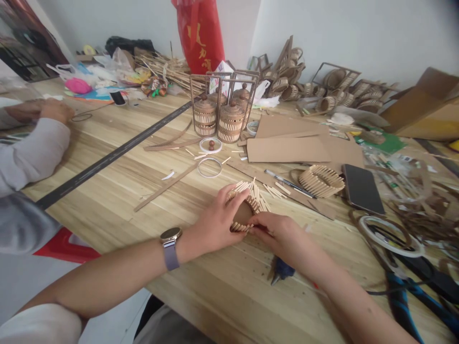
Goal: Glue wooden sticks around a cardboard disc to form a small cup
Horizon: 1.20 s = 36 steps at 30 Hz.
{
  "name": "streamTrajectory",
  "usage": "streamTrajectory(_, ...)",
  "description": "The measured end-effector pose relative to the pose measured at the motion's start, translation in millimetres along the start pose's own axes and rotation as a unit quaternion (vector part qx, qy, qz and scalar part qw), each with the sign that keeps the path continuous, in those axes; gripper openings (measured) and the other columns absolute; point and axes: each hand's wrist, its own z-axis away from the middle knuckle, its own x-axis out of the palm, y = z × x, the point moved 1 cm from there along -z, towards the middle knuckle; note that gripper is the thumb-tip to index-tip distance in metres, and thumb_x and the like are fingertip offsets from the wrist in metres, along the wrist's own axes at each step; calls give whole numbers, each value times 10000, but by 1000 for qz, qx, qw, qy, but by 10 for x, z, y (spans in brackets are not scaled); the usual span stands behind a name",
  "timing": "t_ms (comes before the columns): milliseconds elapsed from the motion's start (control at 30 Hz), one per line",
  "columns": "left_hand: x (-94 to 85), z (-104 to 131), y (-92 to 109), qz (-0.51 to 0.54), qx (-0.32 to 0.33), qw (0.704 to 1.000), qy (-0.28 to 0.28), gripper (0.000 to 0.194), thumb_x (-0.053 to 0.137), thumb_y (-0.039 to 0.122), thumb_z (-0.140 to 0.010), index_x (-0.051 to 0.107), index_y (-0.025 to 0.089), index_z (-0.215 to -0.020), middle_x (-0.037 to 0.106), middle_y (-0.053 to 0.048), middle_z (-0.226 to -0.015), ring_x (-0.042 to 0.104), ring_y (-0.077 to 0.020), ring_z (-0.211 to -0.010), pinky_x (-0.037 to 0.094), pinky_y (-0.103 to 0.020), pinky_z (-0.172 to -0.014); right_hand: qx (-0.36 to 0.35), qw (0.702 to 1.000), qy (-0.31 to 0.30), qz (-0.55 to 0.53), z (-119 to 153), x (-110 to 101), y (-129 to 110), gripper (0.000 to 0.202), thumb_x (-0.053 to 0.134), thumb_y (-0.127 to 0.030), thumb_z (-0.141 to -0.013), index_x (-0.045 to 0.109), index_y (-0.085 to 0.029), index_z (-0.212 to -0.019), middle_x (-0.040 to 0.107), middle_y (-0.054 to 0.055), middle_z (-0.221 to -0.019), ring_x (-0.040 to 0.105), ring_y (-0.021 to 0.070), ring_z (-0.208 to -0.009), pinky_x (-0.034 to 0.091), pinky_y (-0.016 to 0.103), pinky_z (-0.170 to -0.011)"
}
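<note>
A person's left hand (211,224) curls around a small stick-walled cup (245,210) on the wooden surface (179,203), thumb and fingers spread about its wall, while the right hand (276,229) pinches the near right part of the rim; whether a separate stick is caught between those fingertips cannot be told. A flat brown base shows inside the cup. One wristwatch (170,244) circles the left wrist. Loose pale sticks (257,193), too many to count, lie just beyond the cup, and one dark blue nozzled tool (283,268) rests below the right hand.

To the right sits a second, larger stick-walled basket (321,181), near one pen (287,180) and one black phone (364,188). Farther along the right edge lies one pair of pliers (401,291).

Beyond the hands, two white rings lie close together: the farther ring (211,152) encloses two brown beads (211,143), the nearer ring (210,176) only bare wood. Behind them, at least three lidded baskets (230,122) stand among brown frames, contents hidden. One red bag (202,38) stands at the far side. At left, another person's hands (57,111) rest at the surface.
</note>
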Motion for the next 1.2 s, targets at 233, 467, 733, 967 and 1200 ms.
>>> streamTrajectory(233, 7, -3, -3, -2, 0, 1000, 6, 926, 738, 225, -687, 198, 265, -1438, 269, -137, -1423, 316, -326, -1329, 381, -508, -1062, -66, 996, 30, 55, 14, 28, 28, 194, 476, -123, -908, 656, -175, -854, 652, 46, -788, 625, 170, -742, 467, 258, -666)
streamTrajectory(467, -2, -5, -5, -1, 3, 1000, 6, 903, 734, 225, -691, 218, 259, -1430, 270, -143, -1421, 315, -326, -1332, 372, -507, -1071, -134, 985, 45, 102, 40, 57, 70, 179, 482, -95, -899, 638, -155, -836, 612, 53, -756, 592, 177, -712, 456, 267, -624)
streamTrajectory(733, 5, -3, 14, 0, -3, 1000, 1, 993, 807, 278, -636, 212, 279, -1431, 237, -135, -1444, 309, -342, -1332, 382, -515, -1061, -156, 980, 57, 113, 38, 68, 89, 229, 460, -100, -907, 593, -172, -736, 582, 38, -723, 562, 159, -684, 437, 248, -605)
streamTrajectory(967, 19, -4, 71, -12, -29, 999, 13, 938, 774, 248, -667, 226, 278, -1428, 186, -137, -1467, 325, -356, -1323, 422, -514, -1022, -136, 982, 24, 130, 32, 44, 50, 284, 393, -149, -943, 611, -181, -764, 600, 53, -749, 576, 174, -714, 457, 272, -626)
streamTrajectory(1200, 40, 5, 77, -18, -38, 999, 23, 911, 763, 277, -689, 235, 263, -1432, 183, -139, -1458, 330, -353, -1318, 421, -507, -1026, -38, 997, 7, 63, 63, -83, -64, 199, 448, -240, -919, 635, -248, -987, 659, 104, -925, 629, 248, -843, 505, 360, -716)
